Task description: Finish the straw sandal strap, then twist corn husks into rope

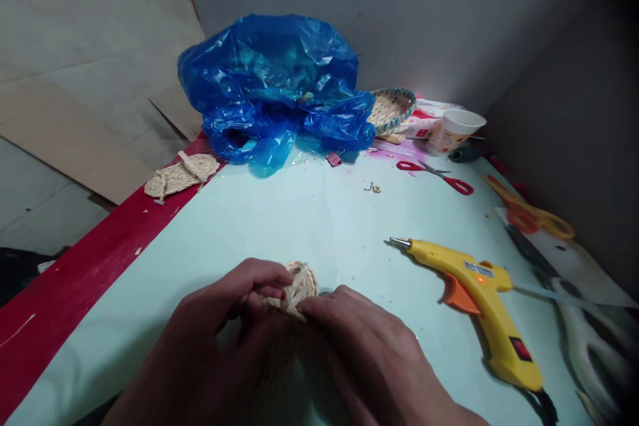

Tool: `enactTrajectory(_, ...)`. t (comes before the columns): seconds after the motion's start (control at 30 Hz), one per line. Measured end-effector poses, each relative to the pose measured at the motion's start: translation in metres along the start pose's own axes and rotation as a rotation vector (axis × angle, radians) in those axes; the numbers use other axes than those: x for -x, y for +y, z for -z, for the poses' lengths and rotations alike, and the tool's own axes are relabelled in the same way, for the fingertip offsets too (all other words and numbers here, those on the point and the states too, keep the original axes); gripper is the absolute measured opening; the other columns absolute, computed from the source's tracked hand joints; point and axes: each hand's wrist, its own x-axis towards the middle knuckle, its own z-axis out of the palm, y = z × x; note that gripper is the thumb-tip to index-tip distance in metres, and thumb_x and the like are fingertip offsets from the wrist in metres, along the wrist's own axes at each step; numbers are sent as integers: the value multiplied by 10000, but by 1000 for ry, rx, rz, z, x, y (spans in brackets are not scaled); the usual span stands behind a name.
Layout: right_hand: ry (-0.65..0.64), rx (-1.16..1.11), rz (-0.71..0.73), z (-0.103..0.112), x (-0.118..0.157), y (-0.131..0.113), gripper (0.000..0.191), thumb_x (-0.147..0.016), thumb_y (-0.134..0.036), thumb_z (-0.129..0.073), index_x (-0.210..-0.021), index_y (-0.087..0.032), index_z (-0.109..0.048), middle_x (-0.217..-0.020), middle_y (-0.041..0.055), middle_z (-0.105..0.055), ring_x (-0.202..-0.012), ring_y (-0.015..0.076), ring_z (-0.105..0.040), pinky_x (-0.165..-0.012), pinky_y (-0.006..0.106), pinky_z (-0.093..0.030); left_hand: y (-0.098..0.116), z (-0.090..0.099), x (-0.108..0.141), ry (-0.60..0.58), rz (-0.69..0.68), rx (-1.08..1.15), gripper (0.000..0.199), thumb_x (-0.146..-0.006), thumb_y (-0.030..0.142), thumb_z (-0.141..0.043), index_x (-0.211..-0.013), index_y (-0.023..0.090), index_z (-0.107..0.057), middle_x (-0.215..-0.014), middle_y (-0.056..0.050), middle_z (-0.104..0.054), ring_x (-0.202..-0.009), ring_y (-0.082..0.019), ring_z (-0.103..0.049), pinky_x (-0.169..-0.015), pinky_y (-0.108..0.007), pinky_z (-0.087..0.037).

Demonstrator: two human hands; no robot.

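Observation:
Between my two hands is a small woven straw sandal [303, 279], its rounded end pointing away from me and its near part hidden under my fingers. My left hand [219, 319] is closed on its left side, with the thumb and forefinger near the strap. On the right side, the fingers of my right hand [372, 346] press against the braided cord. A similar finished-looking straw sandal [180, 174] with a crossing strap lies at the table's left edge. A yellow glue gun [479, 293] with an orange trigger and a lit lamp rests to the right.
A crumpled blue plastic bag [279, 80] sits at the back, beside a woven basket [392, 110] and a paper cup [456, 130]. Red-handled scissors [436, 176], orange-handled scissors [532, 213] and large white-handled scissors [584, 326] lie on the right. Grey walls bound the table [299, 213].

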Motion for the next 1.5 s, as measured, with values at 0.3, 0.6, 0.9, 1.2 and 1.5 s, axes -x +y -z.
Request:
enactTrajectory(0.3,-52,-106,-35,11,-6,-4,206,-919,-204,-481,-1044,-251,-638,-791,48,-705,-667,183,-674,-583,251,-576,-8,12,-1,-249,130,108,107,-790,334,-637,-797,244,-693,-752,7,-721,-769,-188,-694,-686,-242,-586)
enactTrajectory(0.6,-83,-63,-34,23,-16,7,380,-889,-18,-416,-1188,-143,-615,-1048,80,-666,-908,171,-596,-763,303,-525,13,12,4,-212,261,144,153,-722,363,-640,-670,221,-619,-553,49,-553,-510,-90,-488,-431,-145,-400)
enactTrajectory(0.9,-164,-136,-99,19,-14,7,311,-929,-65,-408,-1144,-120,-626,-1023,79,-677,-899,166,-589,-797,300,-500,7,13,12,-186,237,89,146,-729,362,-641,-711,221,-607,-599,37,-597,-556,-106,-531,-469,-162,-401)
enactTrajectory(1.2,-226,-83,-112,16,-14,11,448,-833,26,-403,-1177,-144,-634,-1029,82,-659,-908,195,-571,-788,341,-499,2,13,17,-132,23,-95,105,-806,332,-572,-771,246,-619,-740,43,-624,-622,-107,-571,-597,-199,-425)
enactTrajectory(1.5,-234,-89,-128,15,-11,12,460,-809,40,-412,-1173,-140,-628,-1067,77,-646,-928,176,-574,-823,318,-500,-7,3,31,129,-62,-255,124,-807,379,-600,-748,275,-630,-760,40,-610,-617,-126,-558,-548,-219,-406)
